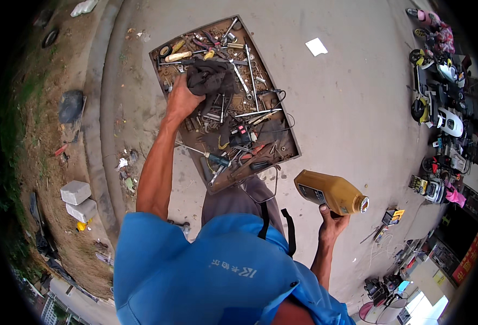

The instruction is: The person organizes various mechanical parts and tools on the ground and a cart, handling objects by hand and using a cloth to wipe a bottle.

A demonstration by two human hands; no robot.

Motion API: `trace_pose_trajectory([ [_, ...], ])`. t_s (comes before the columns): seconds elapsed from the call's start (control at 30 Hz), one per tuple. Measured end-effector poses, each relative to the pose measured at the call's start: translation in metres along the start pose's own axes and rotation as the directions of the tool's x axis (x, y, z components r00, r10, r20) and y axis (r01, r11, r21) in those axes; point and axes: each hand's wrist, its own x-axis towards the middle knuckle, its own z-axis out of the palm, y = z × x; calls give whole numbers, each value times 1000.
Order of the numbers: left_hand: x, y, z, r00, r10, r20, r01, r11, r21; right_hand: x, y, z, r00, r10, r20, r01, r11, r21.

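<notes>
My left hand [184,99] is closed on a dark, crumpled rag [212,77] above the tool tray; the fingertips are partly hidden by the cloth. Out to the right, my right hand [332,223] grips a gold plastic oil bottle [331,192] near its neck. The bottle lies tilted in the air, its neck and foil-like mouth toward the right. Under the rag, a rusty metal tray [296,147] holds wrenches, pliers, sockets and loose hardware. A combination wrench [241,79] lies just right of the rag. A screwdriver with a teal handle [218,159] rests at the tray's near left.
Parked scooters [449,122] line the far right. A white sheet [316,46] lies on the pavement. On the left, a curb [95,97] borders dirt with pale blocks [76,193] and a dark rounded object [70,106]. A small box [393,216] stands right of the bottle.
</notes>
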Motion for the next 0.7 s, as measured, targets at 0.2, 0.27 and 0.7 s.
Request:
trace_pose_trajectory([
  [0.2,12,7,-13,994,104,-41,-96,981,170,-12,1,2,1000,15,-21,-14,1000,26],
  [0.27,0,12,0,963,-44,266,-71,912,405,-15,5,-2,1000,3,-17,-2,1000,29],
  [0.7,-117,59,111,809,362,463,-554,734,393,-34,27,-54,1000,-13,-5,13,996,89],
])
